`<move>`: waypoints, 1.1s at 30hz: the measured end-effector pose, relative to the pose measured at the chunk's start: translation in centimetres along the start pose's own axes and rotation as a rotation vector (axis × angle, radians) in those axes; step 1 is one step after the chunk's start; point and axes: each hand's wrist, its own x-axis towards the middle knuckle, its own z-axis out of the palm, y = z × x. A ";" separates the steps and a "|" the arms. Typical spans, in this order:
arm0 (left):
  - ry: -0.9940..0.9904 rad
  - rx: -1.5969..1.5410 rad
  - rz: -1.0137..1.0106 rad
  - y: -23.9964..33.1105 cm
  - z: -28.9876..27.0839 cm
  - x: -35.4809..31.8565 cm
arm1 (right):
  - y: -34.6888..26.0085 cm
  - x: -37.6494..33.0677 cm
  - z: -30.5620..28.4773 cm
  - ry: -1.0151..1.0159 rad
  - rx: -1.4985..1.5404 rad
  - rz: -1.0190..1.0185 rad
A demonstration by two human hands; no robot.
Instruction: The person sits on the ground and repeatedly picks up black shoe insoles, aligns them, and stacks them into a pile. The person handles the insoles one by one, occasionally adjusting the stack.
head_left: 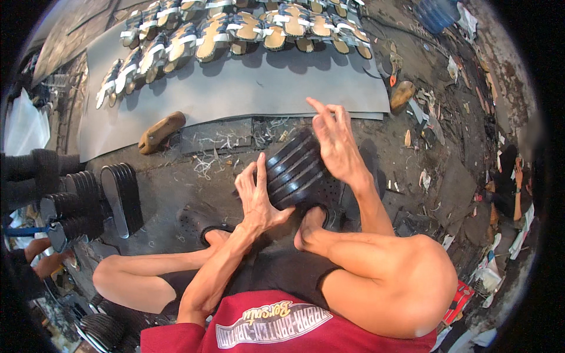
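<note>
A stack of several black shoe soles (294, 170) stands on edge on the ground between my hands. My left hand (256, 197) presses against the stack's left side, thumb up and fingers spread. On the stack's right side and top rests my right hand (332, 141), with its index finger lifted. Both hands squeeze the stack together. My bare knees and feet in dark clogs sit just below the stack.
More black soles (88, 206) stand in rows at the left. A grey sheet (235, 88) carries several finished sandals (235, 29) at the top. Two wooden shoe lasts (160, 130) (402, 94) lie by it. Scraps litter the ground at right. Another person's hand (26, 250) shows at far left.
</note>
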 end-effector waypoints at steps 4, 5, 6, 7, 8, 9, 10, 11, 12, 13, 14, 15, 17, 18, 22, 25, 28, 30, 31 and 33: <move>-0.142 0.266 -0.059 -1.0 1.1 0.2 | 3.0 -0.4 2.5 -0.026 0.045 0.063; -0.150 0.296 -0.073 -2.0 1.7 -0.2 | 3.7 -0.2 4.4 -0.018 0.043 0.012; -0.161 0.320 -0.082 -2.4 2.1 -0.2 | 4.5 -0.4 6.4 -0.029 0.029 -0.012; -0.165 0.318 -0.083 -2.5 2.1 0.2 | 5.2 -1.0 8.4 -0.038 0.009 -0.024; -0.175 0.330 -0.096 -2.3 2.2 0.3 | 5.8 -1.5 10.2 -0.045 -0.011 -0.037; -0.163 0.332 -0.093 -2.4 2.4 0.2 | 6.4 -1.8 11.7 -0.020 -0.002 -0.025; -0.148 0.330 -0.085 -2.6 2.6 0.1 | 6.9 -1.9 12.6 0.009 0.001 -0.015; -0.144 0.317 -0.081 -2.7 2.8 0.1 | 7.9 -2.2 12.8 0.041 0.002 -0.002; -0.142 0.324 -0.109 -2.7 2.5 0.1 | 7.9 -2.5 12.5 0.094 0.054 0.029; -0.127 0.314 -0.108 -2.9 2.4 0.2 | 7.7 -2.6 11.2 0.153 0.097 0.058; -0.114 0.302 -0.106 -3.0 2.4 0.2 | 7.6 -2.8 9.7 0.213 0.140 0.089; -0.115 0.295 -0.146 -3.0 2.2 0.5 | 7.5 -3.6 7.6 0.218 0.138 0.225; -0.140 0.253 -0.205 -1.9 2.0 2.1 | 10.8 -7.8 3.5 0.315 -0.023 0.363; -0.188 0.135 -0.362 -0.4 1.7 3.4 | 13.0 -10.9 1.7 0.398 -0.066 0.445; -0.284 -0.977 -0.749 1.4 0.3 8.8 | 18.9 -21.0 -0.9 0.381 -0.123 0.895; -0.340 -1.226 -0.861 -1.4 3.3 12.1 | 15.9 -22.7 -0.7 0.280 -0.191 0.932; -0.396 -1.291 -0.942 -3.4 6.4 14.2 | 13.9 -23.7 1.3 0.261 -0.290 0.772; -0.403 -1.315 -0.963 -4.0 7.1 14.3 | 13.7 -23.7 1.8 0.191 -0.284 0.831; -0.363 -1.283 -0.959 -3.7 7.3 14.0 | 13.8 -23.6 1.5 0.185 -0.297 0.824; -0.306 -1.215 -0.969 -4.0 7.5 13.9 | 14.1 -23.6 0.6 0.165 -0.318 0.805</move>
